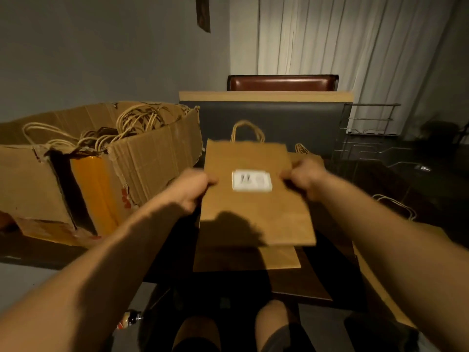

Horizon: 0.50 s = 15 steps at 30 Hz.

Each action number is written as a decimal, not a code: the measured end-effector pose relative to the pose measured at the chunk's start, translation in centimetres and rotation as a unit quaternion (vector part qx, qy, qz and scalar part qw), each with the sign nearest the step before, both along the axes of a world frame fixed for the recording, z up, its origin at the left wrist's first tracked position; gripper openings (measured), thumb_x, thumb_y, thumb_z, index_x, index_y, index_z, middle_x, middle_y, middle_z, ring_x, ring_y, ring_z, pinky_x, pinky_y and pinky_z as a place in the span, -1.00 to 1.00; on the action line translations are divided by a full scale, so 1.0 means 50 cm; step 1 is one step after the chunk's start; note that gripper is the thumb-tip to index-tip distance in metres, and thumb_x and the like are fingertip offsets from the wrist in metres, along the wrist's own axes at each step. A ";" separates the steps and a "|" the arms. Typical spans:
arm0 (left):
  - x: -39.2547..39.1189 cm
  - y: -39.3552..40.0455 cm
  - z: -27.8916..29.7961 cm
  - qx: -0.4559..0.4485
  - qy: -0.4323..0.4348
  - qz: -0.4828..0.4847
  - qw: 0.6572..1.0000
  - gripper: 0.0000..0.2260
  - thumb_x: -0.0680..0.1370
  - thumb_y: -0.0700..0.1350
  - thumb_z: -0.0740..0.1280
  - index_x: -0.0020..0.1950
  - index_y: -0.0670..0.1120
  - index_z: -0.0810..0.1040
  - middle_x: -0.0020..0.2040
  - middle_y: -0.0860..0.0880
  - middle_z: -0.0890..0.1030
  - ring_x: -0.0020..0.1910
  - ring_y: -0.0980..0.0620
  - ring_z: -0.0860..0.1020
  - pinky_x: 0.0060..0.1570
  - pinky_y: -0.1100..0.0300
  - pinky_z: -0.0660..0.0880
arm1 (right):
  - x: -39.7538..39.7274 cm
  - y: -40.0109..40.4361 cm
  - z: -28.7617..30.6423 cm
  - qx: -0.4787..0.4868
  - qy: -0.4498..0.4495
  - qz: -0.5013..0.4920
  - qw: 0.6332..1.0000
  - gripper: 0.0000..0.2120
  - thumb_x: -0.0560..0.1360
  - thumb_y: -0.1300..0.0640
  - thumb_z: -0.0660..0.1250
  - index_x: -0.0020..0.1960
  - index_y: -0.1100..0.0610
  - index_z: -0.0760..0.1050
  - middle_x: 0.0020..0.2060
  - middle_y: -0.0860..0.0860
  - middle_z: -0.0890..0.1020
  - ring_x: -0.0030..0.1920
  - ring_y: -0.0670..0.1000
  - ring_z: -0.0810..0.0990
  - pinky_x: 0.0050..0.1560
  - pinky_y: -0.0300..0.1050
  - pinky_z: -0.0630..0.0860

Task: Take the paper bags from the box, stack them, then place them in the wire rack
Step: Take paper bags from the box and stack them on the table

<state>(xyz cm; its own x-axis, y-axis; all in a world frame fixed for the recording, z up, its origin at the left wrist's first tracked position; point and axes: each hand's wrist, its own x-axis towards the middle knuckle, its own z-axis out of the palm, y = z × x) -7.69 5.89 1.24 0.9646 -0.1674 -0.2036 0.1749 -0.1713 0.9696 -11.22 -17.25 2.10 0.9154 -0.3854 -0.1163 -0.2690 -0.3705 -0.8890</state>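
Gripping a flat brown paper bag (256,189) by its 2 side edges, the left hand (195,186) and the right hand (304,177) are holding it out in front of the person, above a dark table (317,283). Both hands are pinching the bag at about mid-height, thumbs on top, well apart with the bag's width between them. The bag's long axis is running away from the person, its twisted handle (247,130) pointing toward the far side and its folded bottom nearest the body. A white label (251,180), blurred, is facing up between the hands. Beneath it, another bag (276,260) is lying flat on the table, sticking out at the near edge, lined up the same way. To the left, a torn cardboard box (142,158) is standing open with many bag handles poking up. At the far right, a wire rack (368,133) is standing on the table.
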 end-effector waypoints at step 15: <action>-0.014 0.018 -0.093 -0.091 -0.059 0.012 0.994 -0.70 0.53 -0.43 0.28 0.18 -0.15 0.55 0.06 -0.16 0.66 0.02 -0.13 0.63 0.15 -0.08 0.52 | -0.064 0.046 -0.143 0.055 -0.029 0.024 0.998 -0.34 0.46 0.19 0.47 0.48 0.13 0.28 0.18 0.03 0.58 0.19 0.09 0.57 0.22 0.04 0.51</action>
<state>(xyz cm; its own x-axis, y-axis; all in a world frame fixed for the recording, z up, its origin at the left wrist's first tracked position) -8.39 6.79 -3.39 0.9843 -0.1669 -0.0575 0.0601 0.0109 0.9981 -14.41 -14.94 -5.03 0.9391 -0.3284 -0.1014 -0.1998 -0.2814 -0.9386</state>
